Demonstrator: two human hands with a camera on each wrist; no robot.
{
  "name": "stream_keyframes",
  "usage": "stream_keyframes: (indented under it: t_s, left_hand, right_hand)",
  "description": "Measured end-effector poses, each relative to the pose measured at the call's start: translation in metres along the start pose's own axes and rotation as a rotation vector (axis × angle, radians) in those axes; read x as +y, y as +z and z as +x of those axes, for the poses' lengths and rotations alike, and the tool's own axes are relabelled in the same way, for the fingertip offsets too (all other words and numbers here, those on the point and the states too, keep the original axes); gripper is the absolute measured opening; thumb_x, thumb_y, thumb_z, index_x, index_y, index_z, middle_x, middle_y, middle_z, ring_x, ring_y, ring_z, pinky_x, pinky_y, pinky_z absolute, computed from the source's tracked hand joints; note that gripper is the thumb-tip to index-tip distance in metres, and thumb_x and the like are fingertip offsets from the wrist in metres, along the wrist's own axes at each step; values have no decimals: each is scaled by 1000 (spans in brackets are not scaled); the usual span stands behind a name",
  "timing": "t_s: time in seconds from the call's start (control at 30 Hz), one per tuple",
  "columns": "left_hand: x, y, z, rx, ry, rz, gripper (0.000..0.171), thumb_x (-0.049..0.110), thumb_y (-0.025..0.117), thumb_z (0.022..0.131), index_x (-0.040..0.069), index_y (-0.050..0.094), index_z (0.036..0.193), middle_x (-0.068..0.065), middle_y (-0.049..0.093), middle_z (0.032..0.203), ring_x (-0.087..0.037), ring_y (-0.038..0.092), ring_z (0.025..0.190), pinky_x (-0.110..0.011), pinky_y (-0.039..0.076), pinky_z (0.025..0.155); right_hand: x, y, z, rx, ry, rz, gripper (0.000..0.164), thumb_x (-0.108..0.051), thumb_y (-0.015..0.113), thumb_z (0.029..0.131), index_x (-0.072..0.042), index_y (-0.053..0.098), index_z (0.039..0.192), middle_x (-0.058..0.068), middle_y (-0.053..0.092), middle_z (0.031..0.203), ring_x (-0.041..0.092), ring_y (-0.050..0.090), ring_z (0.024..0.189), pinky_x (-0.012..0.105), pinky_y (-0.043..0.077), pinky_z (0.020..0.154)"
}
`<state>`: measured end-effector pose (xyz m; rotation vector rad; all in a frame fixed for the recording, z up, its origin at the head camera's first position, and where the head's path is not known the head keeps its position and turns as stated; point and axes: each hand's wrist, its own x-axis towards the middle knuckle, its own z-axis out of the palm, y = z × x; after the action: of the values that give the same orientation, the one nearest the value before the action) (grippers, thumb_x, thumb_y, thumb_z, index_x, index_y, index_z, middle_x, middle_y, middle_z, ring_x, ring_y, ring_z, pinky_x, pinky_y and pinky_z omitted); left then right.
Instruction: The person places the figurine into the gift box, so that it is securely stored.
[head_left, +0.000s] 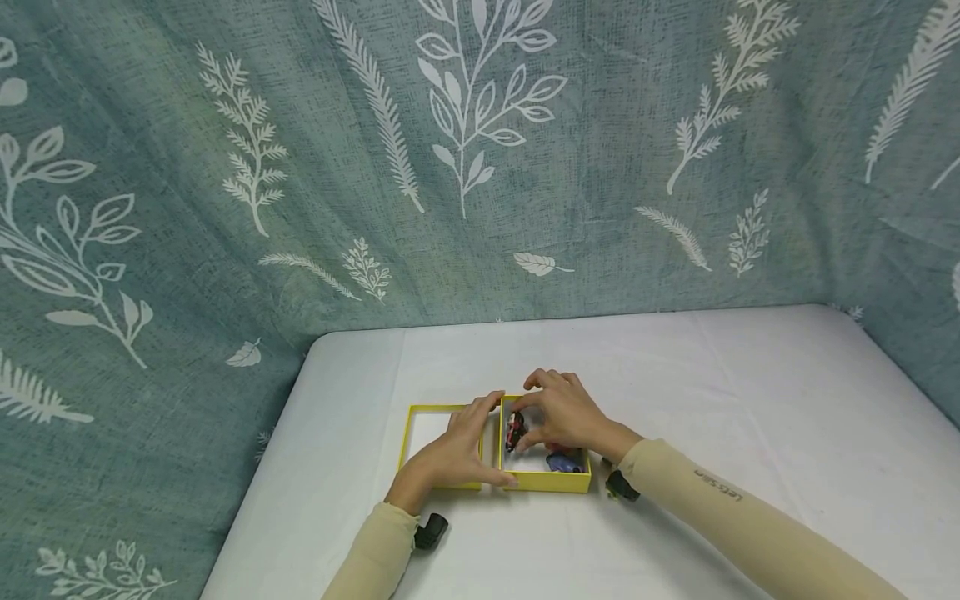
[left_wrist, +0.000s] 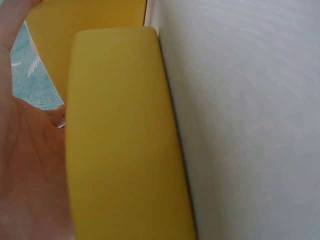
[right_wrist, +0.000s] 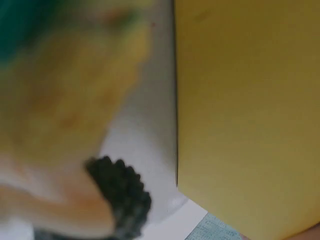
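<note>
My right hand (head_left: 562, 414) reaches into a yellow-edged box (head_left: 547, 482), its thumb and index finger pinching a small red-and-black toy car (head_left: 514, 431). A blue toy car (head_left: 565, 462) lies in the box's front right corner. Something reddish beside it is mostly hidden by the right hand. My left hand (head_left: 457, 450) lies across the right side of a second yellow-edged piece with a white inside, a lid (head_left: 410, 433). Its fingers reach the box's back left corner and its thumb the front left corner. Up close, the left wrist view shows a yellow wall (left_wrist: 117, 135) beside the palm.
Outside the box's right wall, under the right wrist, sits a small yellow-green item (head_left: 611, 493). The right wrist view shows blurred yellow and teal shapes and a dark knobbly piece (right_wrist: 122, 195) by the box. A white cloth (head_left: 750, 400) covers the table; a leafy curtain (head_left: 600, 167) hangs behind.
</note>
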<state>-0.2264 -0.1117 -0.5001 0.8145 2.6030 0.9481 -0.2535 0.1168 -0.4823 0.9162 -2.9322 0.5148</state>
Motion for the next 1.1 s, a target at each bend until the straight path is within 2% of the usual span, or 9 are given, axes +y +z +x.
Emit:
stream_keyframes:
  t_s: [0.2, 0.4, 0.83, 1.1]
  left_hand:
    - [-1, 0, 1, -6, -4, 8, 123, 66, 81, 64, 38, 5, 156, 3, 17, 163, -28, 16, 150, -61, 26, 114]
    - [0, 1, 1, -7, -12, 11, 123, 66, 81, 64, 33, 8, 157, 4, 17, 162, -28, 18, 149, -61, 29, 112]
    - [-1, 2, 1, -4, -18, 14, 124, 67, 80, 64, 30, 9, 158, 3, 18, 162, -30, 19, 149, -62, 32, 109]
    - [0, 1, 1, -3, 5, 26, 123, 66, 80, 65, 30, 8, 158, 4, 20, 161, -28, 21, 148, -60, 30, 111]
  right_hand:
    - [-2, 5, 0, 10, -4, -85, 60, -63, 82, 60, -33, 75, 111, 6, 59, 122, 29, 53, 113, 57, 34, 102]
    - [-3, 9, 0, 19, 1, -155, 61, -66, 80, 59, -35, 75, 110, 3, 58, 119, 25, 52, 109, 55, 34, 101]
    - [-4, 11, -2, 26, -9, -187, 59, -69, 78, 60, -34, 75, 108, 2, 59, 117, 25, 52, 107, 58, 33, 102]
    - [-2, 6, -2, -8, -81, -188, 58, -68, 76, 67, -33, 73, 113, 3, 59, 123, 26, 52, 113, 60, 32, 103]
